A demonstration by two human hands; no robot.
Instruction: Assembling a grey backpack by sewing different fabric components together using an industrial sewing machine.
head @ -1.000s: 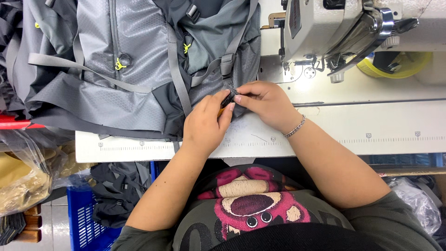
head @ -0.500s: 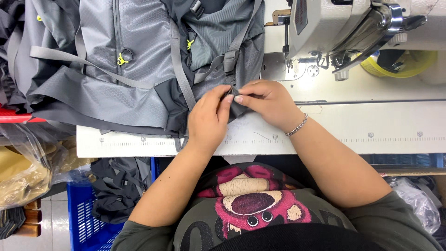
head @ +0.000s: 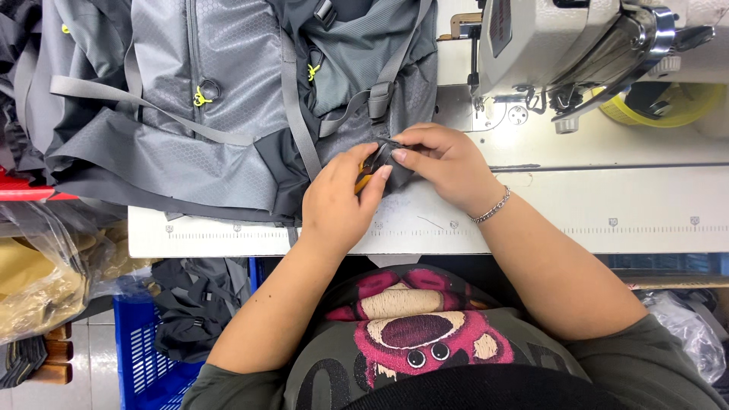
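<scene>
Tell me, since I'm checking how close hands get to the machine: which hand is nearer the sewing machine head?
Right. The right hand lies just below and left of the sewing machine head; the left hand sits farther left and lower.

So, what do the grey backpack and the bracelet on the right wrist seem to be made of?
The grey backpack looks like woven synthetic fabric, matte, with a fine ripstop-like grid showing in the weave. The bracelet seems metal: small silvery links that shine under the light.

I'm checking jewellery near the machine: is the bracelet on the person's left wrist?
No, the silver chain bracelet sits on the wrist of the right hand, while the left hand has a bare wrist.
</scene>
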